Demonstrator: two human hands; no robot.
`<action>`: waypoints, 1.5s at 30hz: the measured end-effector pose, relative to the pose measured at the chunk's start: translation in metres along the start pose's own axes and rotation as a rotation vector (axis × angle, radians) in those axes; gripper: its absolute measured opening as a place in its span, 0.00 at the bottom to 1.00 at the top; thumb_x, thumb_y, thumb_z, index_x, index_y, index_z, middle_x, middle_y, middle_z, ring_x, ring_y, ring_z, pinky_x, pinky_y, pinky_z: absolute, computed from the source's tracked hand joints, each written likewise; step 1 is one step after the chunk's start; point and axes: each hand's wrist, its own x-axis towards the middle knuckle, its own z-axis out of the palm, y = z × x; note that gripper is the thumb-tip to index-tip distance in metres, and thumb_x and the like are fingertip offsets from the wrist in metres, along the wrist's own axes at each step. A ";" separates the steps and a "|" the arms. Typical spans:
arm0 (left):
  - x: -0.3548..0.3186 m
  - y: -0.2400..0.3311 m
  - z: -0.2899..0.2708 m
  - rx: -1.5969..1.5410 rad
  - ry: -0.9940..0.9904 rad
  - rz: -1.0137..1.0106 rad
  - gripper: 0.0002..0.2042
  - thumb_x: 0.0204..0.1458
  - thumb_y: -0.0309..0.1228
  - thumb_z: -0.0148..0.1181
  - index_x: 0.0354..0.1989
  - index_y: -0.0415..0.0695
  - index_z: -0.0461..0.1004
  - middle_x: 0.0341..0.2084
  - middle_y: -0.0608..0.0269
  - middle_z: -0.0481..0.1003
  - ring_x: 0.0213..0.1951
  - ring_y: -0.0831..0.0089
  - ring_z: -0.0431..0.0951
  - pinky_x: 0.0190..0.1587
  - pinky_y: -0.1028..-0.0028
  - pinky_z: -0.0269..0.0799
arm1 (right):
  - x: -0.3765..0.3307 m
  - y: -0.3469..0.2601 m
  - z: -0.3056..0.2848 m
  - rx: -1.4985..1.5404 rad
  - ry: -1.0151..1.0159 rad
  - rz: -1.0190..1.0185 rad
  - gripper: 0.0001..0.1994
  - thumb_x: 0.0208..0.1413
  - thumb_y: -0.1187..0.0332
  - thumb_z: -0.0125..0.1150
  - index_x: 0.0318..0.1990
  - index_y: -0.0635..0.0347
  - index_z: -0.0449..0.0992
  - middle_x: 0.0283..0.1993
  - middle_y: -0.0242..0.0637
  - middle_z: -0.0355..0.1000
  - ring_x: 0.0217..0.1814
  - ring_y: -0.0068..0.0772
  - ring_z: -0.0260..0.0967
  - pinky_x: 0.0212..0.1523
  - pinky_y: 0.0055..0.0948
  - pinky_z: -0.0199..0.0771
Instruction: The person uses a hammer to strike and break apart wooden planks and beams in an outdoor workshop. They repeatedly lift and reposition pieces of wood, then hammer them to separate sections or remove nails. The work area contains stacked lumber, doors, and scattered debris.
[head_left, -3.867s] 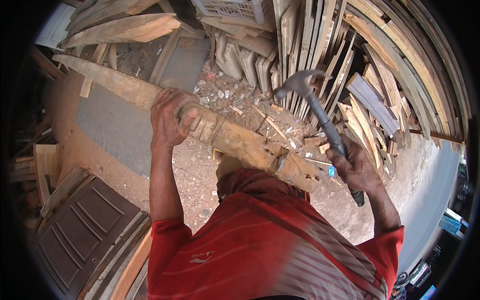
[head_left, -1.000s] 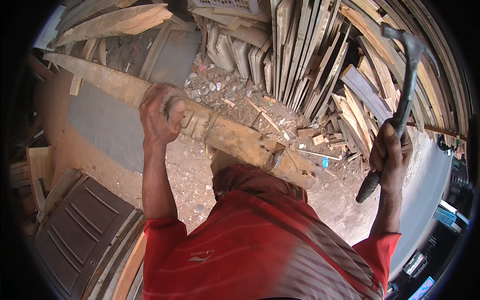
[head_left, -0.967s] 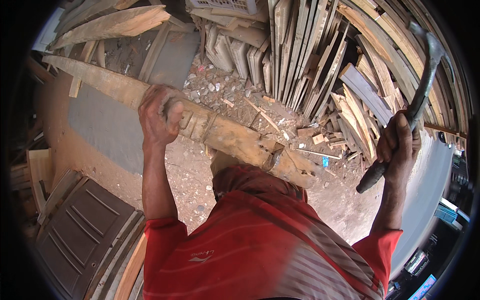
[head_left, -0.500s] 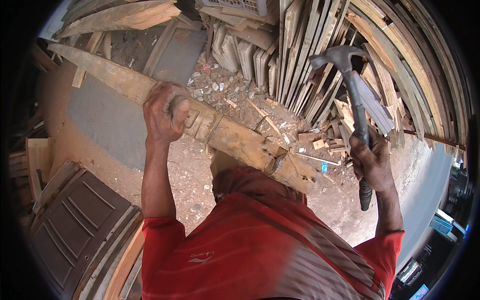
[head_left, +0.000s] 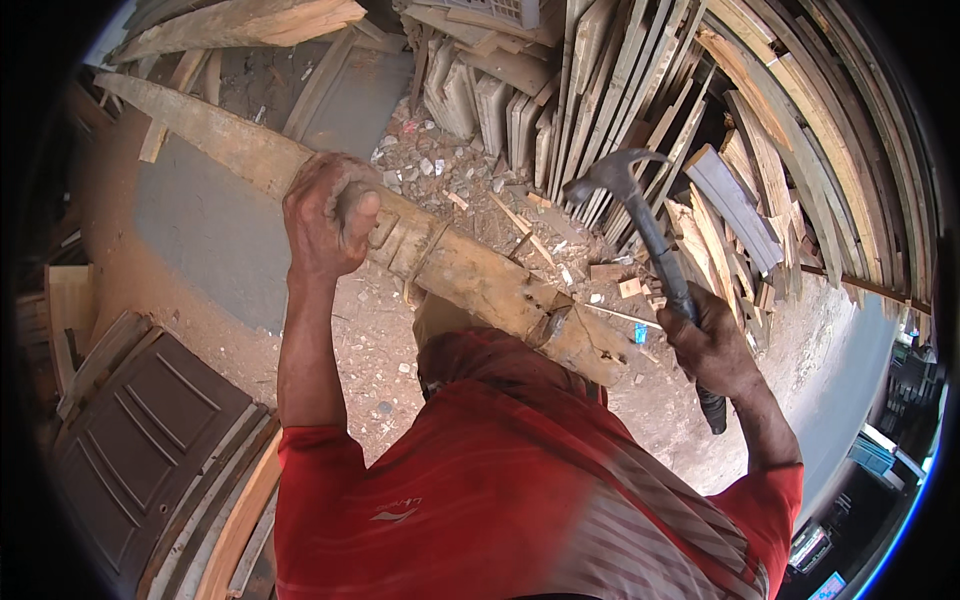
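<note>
A long, worn wooden beam (head_left: 480, 272) slants across in front of me, from the far left down to the right near my lap. Its near end is cracked and notched. My left hand (head_left: 332, 215) is closed over the beam's upper part, thumb bent on the near side. In my right hand (head_left: 712, 340) is a claw hammer (head_left: 655, 245), gripped low on its dark handle. The hammer's head is raised above and to the right of the beam, apart from it, with the claw pointing right.
Many boards (head_left: 620, 100) lean upright at the back right. Debris and wood chips (head_left: 430, 170) litter the floor. A brown panelled door (head_left: 150, 440) rests on stacked planks at the left. A blue scrap (head_left: 641, 333) lies near the beam's end. Thick timber (head_left: 240, 30) lies far left.
My right hand has swung the hammer to the left, its head coming nearer the beam and tilting. My left hand and the beam have hardly moved.
</note>
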 end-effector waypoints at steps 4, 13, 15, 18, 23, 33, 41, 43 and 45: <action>-0.013 0.004 -0.003 0.023 0.019 0.005 0.26 0.60 0.54 0.57 0.31 0.37 0.78 0.29 0.49 0.79 0.35 0.47 0.79 0.42 0.56 0.73 | 0.004 -0.029 -0.035 0.461 0.523 -0.408 0.12 0.70 0.59 0.56 0.37 0.56 0.68 0.19 0.20 0.56 0.13 0.12 0.51 0.12 0.18 0.54; -0.002 0.001 0.002 -0.006 0.013 0.027 0.26 0.60 0.55 0.57 0.32 0.38 0.78 0.29 0.49 0.79 0.36 0.48 0.79 0.43 0.56 0.74 | -0.004 0.016 0.012 -0.343 -0.068 -0.261 0.12 0.66 0.63 0.60 0.39 0.61 0.68 0.25 0.27 0.64 0.23 0.19 0.61 0.26 0.28 0.66; -0.012 0.000 0.002 -0.003 0.064 0.037 0.26 0.60 0.55 0.56 0.32 0.38 0.78 0.29 0.50 0.79 0.36 0.48 0.79 0.43 0.56 0.74 | 0.004 0.019 0.020 -0.084 -0.044 -0.136 0.11 0.66 0.64 0.60 0.38 0.62 0.68 0.25 0.28 0.65 0.25 0.20 0.63 0.27 0.29 0.66; -0.006 0.001 0.001 -0.003 0.037 -0.011 0.27 0.60 0.56 0.56 0.32 0.39 0.78 0.29 0.50 0.79 0.36 0.49 0.79 0.43 0.56 0.74 | -0.010 -0.009 -0.001 0.205 0.103 -0.025 0.10 0.66 0.63 0.59 0.40 0.60 0.69 0.23 0.26 0.64 0.17 0.17 0.60 0.18 0.23 0.63; -0.017 0.000 -0.001 0.010 0.025 -0.008 0.28 0.60 0.57 0.56 0.32 0.38 0.78 0.29 0.50 0.79 0.36 0.49 0.80 0.44 0.56 0.74 | -0.003 -0.039 -0.046 0.712 0.683 -0.541 0.12 0.71 0.63 0.53 0.32 0.51 0.65 0.18 0.19 0.52 0.13 0.11 0.46 0.12 0.19 0.51; -0.009 0.002 0.001 -0.013 0.037 0.006 0.27 0.60 0.56 0.57 0.32 0.39 0.78 0.29 0.50 0.79 0.35 0.49 0.80 0.44 0.57 0.74 | -0.007 -0.003 0.017 0.001 -0.082 0.216 0.11 0.64 0.64 0.58 0.36 0.62 0.68 0.24 0.27 0.63 0.21 0.19 0.62 0.22 0.28 0.65; -0.011 0.001 0.001 -0.001 0.044 0.004 0.26 0.59 0.55 0.58 0.32 0.38 0.78 0.29 0.50 0.79 0.35 0.49 0.79 0.42 0.58 0.74 | 0.011 -0.050 -0.052 0.771 0.881 -0.588 0.12 0.70 0.62 0.55 0.32 0.52 0.67 0.19 0.19 0.51 0.14 0.13 0.47 0.12 0.19 0.53; -0.012 0.002 0.000 -0.015 0.040 -0.004 0.26 0.59 0.54 0.58 0.33 0.38 0.78 0.29 0.50 0.79 0.35 0.49 0.79 0.42 0.58 0.74 | 0.016 -0.026 -0.025 0.746 0.647 -0.649 0.11 0.69 0.63 0.55 0.34 0.55 0.69 0.20 0.21 0.55 0.16 0.12 0.52 0.16 0.20 0.57; -0.007 0.003 0.001 -0.034 0.043 -0.006 0.25 0.59 0.54 0.58 0.33 0.38 0.78 0.29 0.50 0.79 0.35 0.50 0.79 0.42 0.59 0.74 | 0.000 -0.001 0.013 0.307 0.266 -0.200 0.11 0.67 0.63 0.58 0.37 0.60 0.70 0.23 0.25 0.59 0.21 0.15 0.57 0.23 0.24 0.63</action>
